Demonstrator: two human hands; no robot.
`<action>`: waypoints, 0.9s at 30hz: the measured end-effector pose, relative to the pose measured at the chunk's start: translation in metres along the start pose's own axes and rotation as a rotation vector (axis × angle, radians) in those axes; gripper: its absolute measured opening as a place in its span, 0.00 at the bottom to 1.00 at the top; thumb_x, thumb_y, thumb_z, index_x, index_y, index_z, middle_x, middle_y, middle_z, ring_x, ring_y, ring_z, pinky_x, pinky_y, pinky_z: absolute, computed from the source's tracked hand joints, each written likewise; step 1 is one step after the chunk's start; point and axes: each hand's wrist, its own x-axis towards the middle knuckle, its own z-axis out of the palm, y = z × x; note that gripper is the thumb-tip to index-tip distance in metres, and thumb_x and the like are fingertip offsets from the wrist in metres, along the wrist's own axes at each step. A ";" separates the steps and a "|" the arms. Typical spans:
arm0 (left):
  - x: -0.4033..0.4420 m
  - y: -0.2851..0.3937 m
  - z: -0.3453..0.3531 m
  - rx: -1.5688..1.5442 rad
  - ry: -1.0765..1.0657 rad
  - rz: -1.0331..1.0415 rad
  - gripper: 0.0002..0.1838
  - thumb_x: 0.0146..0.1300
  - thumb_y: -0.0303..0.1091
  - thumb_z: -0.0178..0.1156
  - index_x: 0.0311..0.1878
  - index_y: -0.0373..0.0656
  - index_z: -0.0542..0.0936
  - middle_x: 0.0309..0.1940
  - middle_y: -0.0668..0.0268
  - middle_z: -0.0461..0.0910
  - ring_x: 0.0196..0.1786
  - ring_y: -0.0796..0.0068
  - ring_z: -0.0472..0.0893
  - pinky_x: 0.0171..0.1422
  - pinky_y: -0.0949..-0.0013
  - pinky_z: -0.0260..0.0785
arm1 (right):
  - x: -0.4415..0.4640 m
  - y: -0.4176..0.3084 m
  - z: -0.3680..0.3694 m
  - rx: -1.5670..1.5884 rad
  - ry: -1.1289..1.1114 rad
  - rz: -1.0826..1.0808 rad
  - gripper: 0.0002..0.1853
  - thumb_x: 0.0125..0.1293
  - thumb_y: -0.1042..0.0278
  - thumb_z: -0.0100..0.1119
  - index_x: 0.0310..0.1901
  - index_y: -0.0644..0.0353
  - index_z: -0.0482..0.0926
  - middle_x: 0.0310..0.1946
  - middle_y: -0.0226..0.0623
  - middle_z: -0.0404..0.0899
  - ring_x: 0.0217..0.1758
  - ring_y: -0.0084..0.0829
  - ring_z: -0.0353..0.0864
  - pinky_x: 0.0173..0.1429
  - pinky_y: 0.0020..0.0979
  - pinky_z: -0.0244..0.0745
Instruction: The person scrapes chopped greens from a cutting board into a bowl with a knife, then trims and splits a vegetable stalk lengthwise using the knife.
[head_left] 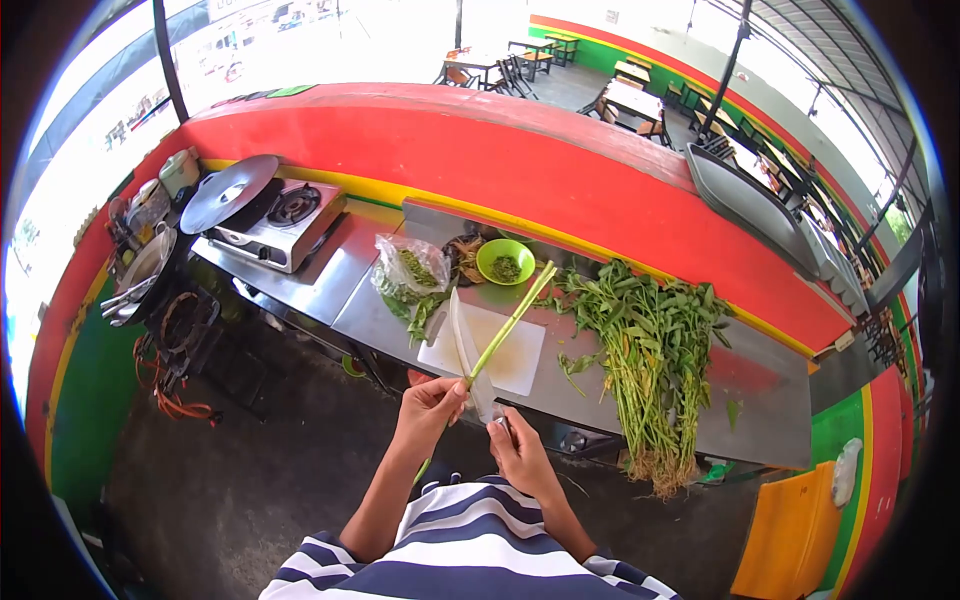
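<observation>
My left hand (pixel 432 408) is closed round a long green stalk (pixel 512 325), which slants up and right above the white cutting board (pixel 518 372). A thin end of it seems to hang below the hand. My right hand (pixel 516 448) grips the handle of a large knife (pixel 466 345). Its broad blade points away from me and lies beside the stalk, close to my left fingers; whether it touches the stalk I cannot tell. Behind the board stands a light green bowl (pixel 490 258) with chopped greens inside.
A big pile of leafy stalks with roots (pixel 655 370) lies right of the board on the steel counter (pixel 750 430). Left of the board are a clear plastic bag (pixel 408 262) with greens and loose leaves. A gas stove (pixel 285 225) and a wok lid (pixel 230 192) stand farther left.
</observation>
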 end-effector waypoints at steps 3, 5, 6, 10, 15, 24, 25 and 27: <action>0.017 -0.015 0.018 0.013 -0.024 -0.040 0.11 0.72 0.37 0.62 0.40 0.38 0.84 0.28 0.72 0.79 0.28 0.85 0.73 0.33 0.80 0.64 | 0.001 0.013 -0.021 0.032 0.037 0.023 0.15 0.79 0.60 0.51 0.54 0.64 0.73 0.23 0.24 0.66 0.25 0.15 0.62 0.29 0.24 0.59; 0.019 -0.022 0.024 0.009 -0.016 -0.086 0.11 0.73 0.37 0.62 0.41 0.37 0.84 0.28 0.71 0.79 0.29 0.85 0.74 0.34 0.79 0.65 | 0.000 0.017 -0.029 0.058 0.072 0.009 0.15 0.78 0.59 0.51 0.53 0.64 0.73 0.22 0.22 0.65 0.23 0.15 0.60 0.26 0.23 0.57; 0.024 -0.024 0.025 0.014 -0.079 -0.085 0.11 0.73 0.37 0.61 0.44 0.37 0.84 0.29 0.71 0.79 0.30 0.85 0.74 0.35 0.79 0.66 | -0.002 0.015 -0.034 0.066 0.089 0.008 0.15 0.78 0.59 0.51 0.53 0.64 0.73 0.22 0.22 0.65 0.23 0.15 0.60 0.26 0.23 0.57; 0.039 -0.014 0.046 -0.004 -0.209 -0.095 0.14 0.73 0.36 0.60 0.53 0.37 0.84 0.31 0.71 0.80 0.32 0.85 0.74 0.36 0.78 0.67 | 0.003 0.004 -0.051 0.186 0.110 0.056 0.15 0.79 0.59 0.51 0.57 0.62 0.73 0.22 0.21 0.64 0.21 0.12 0.60 0.22 0.21 0.55; 0.066 -0.013 0.061 0.155 -0.340 -0.136 0.13 0.71 0.36 0.63 0.51 0.37 0.85 0.27 0.74 0.78 0.28 0.86 0.72 0.33 0.79 0.65 | 0.015 0.004 -0.063 0.268 0.265 -0.044 0.12 0.79 0.60 0.50 0.55 0.58 0.71 0.18 0.20 0.62 0.15 0.11 0.58 0.17 0.19 0.54; 0.091 -0.001 0.085 0.181 -0.320 -0.051 0.10 0.70 0.35 0.65 0.41 0.36 0.86 0.26 0.72 0.80 0.27 0.87 0.72 0.31 0.79 0.62 | 0.021 -0.002 -0.067 0.145 0.374 -0.152 0.12 0.79 0.63 0.50 0.52 0.65 0.72 0.22 0.25 0.66 0.24 0.16 0.61 0.28 0.25 0.58; 0.094 -0.004 0.086 0.188 -0.334 -0.052 0.10 0.70 0.35 0.65 0.41 0.36 0.86 0.26 0.72 0.80 0.27 0.87 0.72 0.31 0.79 0.62 | 0.020 -0.001 -0.069 0.118 0.372 -0.147 0.13 0.78 0.63 0.51 0.53 0.65 0.72 0.22 0.27 0.66 0.24 0.16 0.62 0.28 0.26 0.59; 0.095 -0.009 0.086 0.180 -0.323 -0.048 0.11 0.70 0.36 0.65 0.41 0.36 0.86 0.27 0.71 0.81 0.26 0.85 0.72 0.32 0.78 0.63 | 0.016 0.001 -0.070 0.102 0.377 -0.138 0.13 0.78 0.63 0.51 0.53 0.64 0.72 0.22 0.28 0.66 0.24 0.17 0.63 0.28 0.26 0.60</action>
